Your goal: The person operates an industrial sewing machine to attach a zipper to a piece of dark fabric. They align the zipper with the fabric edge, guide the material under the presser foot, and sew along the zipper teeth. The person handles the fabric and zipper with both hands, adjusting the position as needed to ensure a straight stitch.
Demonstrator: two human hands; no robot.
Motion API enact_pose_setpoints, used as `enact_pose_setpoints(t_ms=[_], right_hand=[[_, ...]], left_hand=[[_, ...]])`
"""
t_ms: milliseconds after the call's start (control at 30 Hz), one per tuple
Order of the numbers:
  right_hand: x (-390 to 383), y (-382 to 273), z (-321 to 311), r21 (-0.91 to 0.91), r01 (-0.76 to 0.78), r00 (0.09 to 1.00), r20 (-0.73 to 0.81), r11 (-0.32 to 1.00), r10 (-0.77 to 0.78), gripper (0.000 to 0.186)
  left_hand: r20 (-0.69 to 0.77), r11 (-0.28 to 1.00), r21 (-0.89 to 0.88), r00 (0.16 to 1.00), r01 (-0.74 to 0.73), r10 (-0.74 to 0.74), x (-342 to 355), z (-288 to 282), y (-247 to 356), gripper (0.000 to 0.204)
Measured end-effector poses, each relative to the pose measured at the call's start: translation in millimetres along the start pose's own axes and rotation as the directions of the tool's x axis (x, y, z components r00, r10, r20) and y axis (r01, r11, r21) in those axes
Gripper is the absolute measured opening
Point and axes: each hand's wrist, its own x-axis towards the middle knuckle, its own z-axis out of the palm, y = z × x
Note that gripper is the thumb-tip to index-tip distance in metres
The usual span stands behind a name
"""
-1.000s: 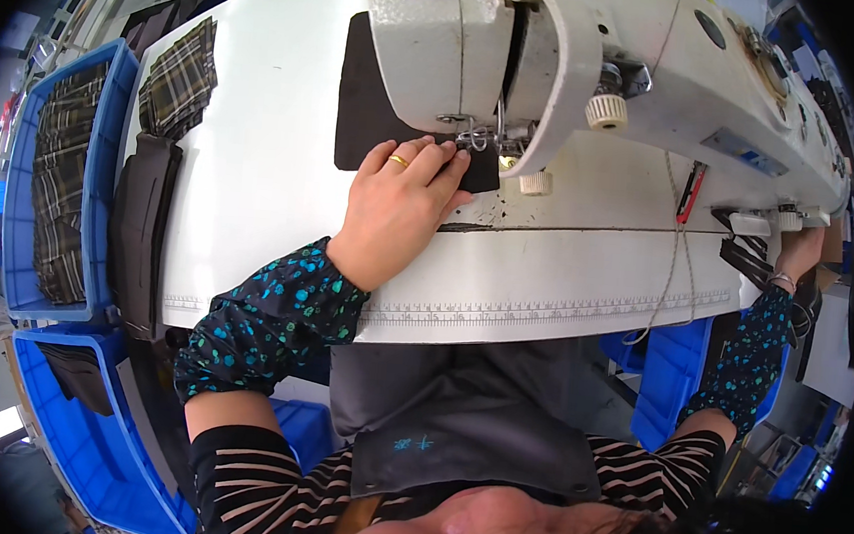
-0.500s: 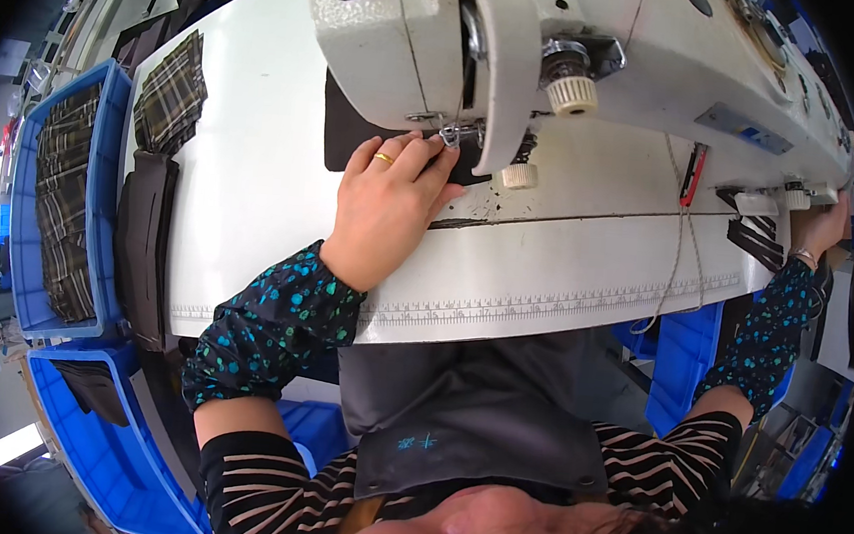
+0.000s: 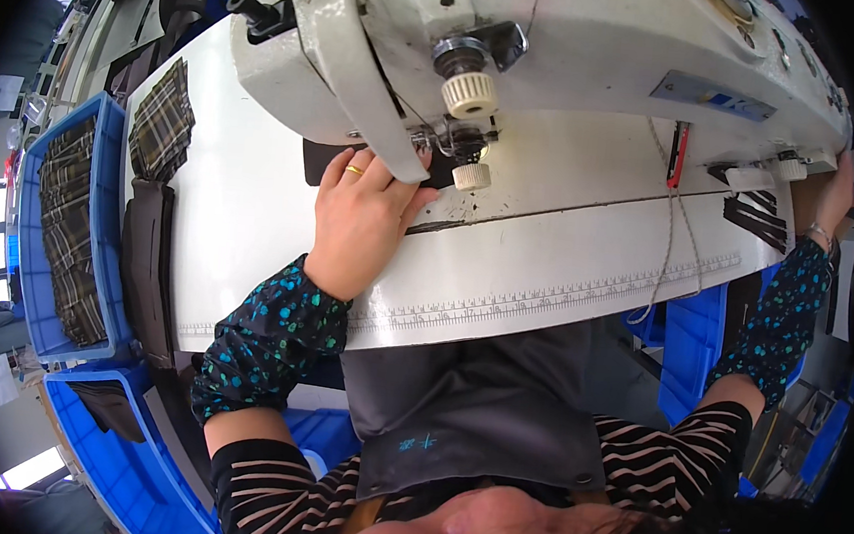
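My left hand [image 3: 355, 231], with a ring on one finger, lies palm down on a dark piece of fabric [image 3: 323, 164]. Its fingers reach under the head of the white sewing machine [image 3: 583, 73], next to the needle area. The machine's front arm hides some fingertips. At the machine's far right end is my right hand [image 3: 833, 204], beside the end where the handwheel would be; its fingers are mostly hidden, so the grip cannot be made out. Dark sleeve covers with blue-green dots cover both forearms.
Plaid fabric pieces [image 3: 163, 121] and folded dark pieces [image 3: 146, 265] lie at the table's left. Blue bins [image 3: 109, 232] stand beside them. A red thread snipper [image 3: 677, 156] and a cord [image 3: 665, 246] hang at the machine's right. A printed ruler [image 3: 545, 294] runs along the front edge.
The view has shifted and turned, so the machine head appears farther left and tilted. My left hand stays on the dark fabric and my right hand stays at the machine's right end.
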Motion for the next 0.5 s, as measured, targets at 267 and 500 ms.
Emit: enact_pose_setpoints(t_ms=[267, 500], right_hand=[[-33, -40, 14, 0.35, -0.208, 0.968, -0.06, 0.914, 0.243, 0.049], [-32, -57, 0, 0.476, -0.32, 0.938, 0.038, 0.819, 0.344, 0.047]], left_hand=[[0.034, 0.992, 0.101, 0.996, -0.081, 0.078, 3, 5, 18, 0.041], [0.228, 0.984, 0.177, 0.972, 0.006, -0.047, 20, 13, 42, 0.071]])
